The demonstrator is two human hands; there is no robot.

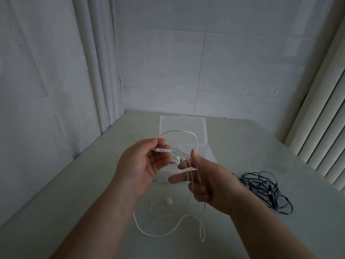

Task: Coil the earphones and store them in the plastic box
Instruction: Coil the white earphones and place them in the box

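Note:
White earphones (182, 224) hang between both hands above the table. My left hand (143, 165) pinches the white inline remote (163, 150) between thumb and fingers. My right hand (207, 182) has the cord draped over its spread fingers, with a loop arching up over the box and a long tail trailing onto the table. One white earbud (168, 200) lies on the table below my hands. The clear plastic box (202, 126) stands open behind my hands, its lid tilted back; other white earphones lie inside it, partly hidden.
A tangled dark blue earphone cable (265, 189) lies on the table to the right. A white wall stands behind the table, a curtain on the left and vertical blinds (323, 139) on the right.

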